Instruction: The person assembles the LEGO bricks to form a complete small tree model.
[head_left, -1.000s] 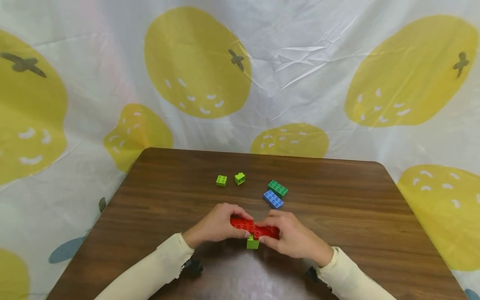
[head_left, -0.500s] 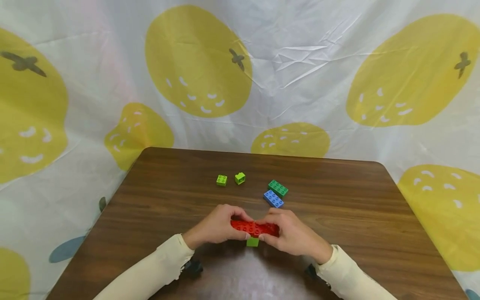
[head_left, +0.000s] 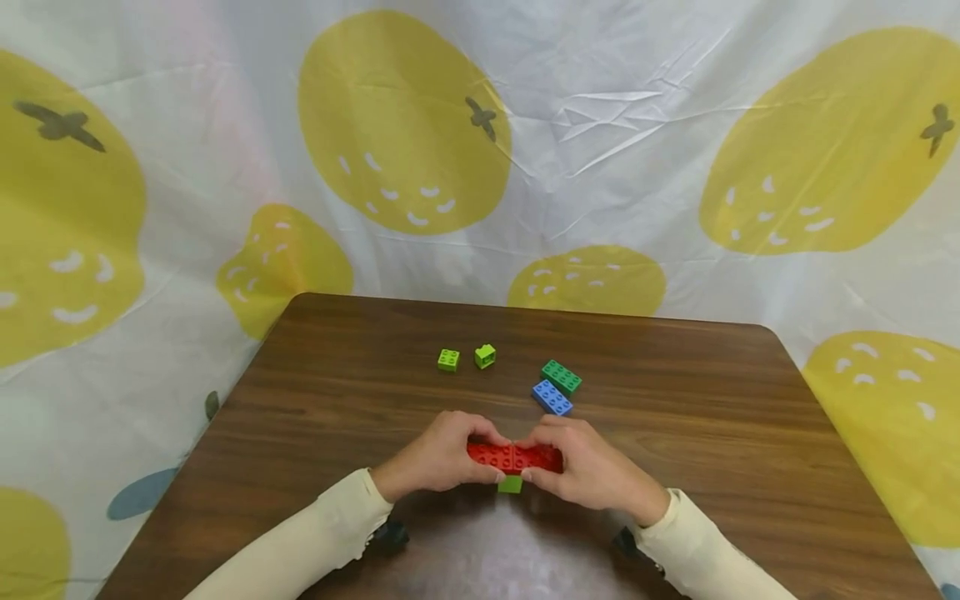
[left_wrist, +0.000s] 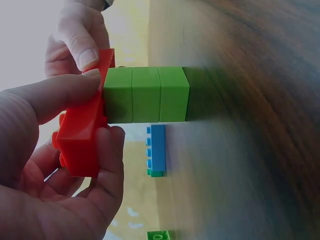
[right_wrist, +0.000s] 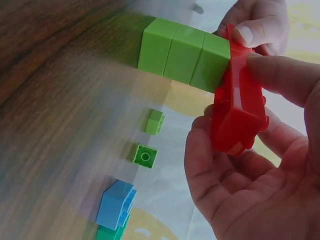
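Observation:
Three light green bricks [left_wrist: 146, 95] are stacked upright on the table, and two red bricks lie end to end across the top. My left hand [head_left: 442, 452] pinches the left red brick [head_left: 489, 455] between thumb and fingers, at its front and back sides. The right red brick [head_left: 537, 458] is gripped the same way by my right hand [head_left: 585, 467]. Their inner ends meet over the stack. In the right wrist view the right red brick [right_wrist: 239, 112] overhangs the stack's side, fingers reaching beneath it. Whether both bricks are fully pressed onto the studs cannot be told.
Behind the hands, a blue brick [head_left: 552, 397] lies against a dark green brick [head_left: 562, 377]. Farther back are two small lime bricks, one studs up [head_left: 448, 360] and one on its side [head_left: 485, 357]. A lemon-patterned cloth [head_left: 585, 192] hangs behind the brown table [head_left: 675, 400].
The two red bricks, offset from each other a second ago, have come into line end to end over the green stack. Both hands keep their grip. The head view has shifted slightly.

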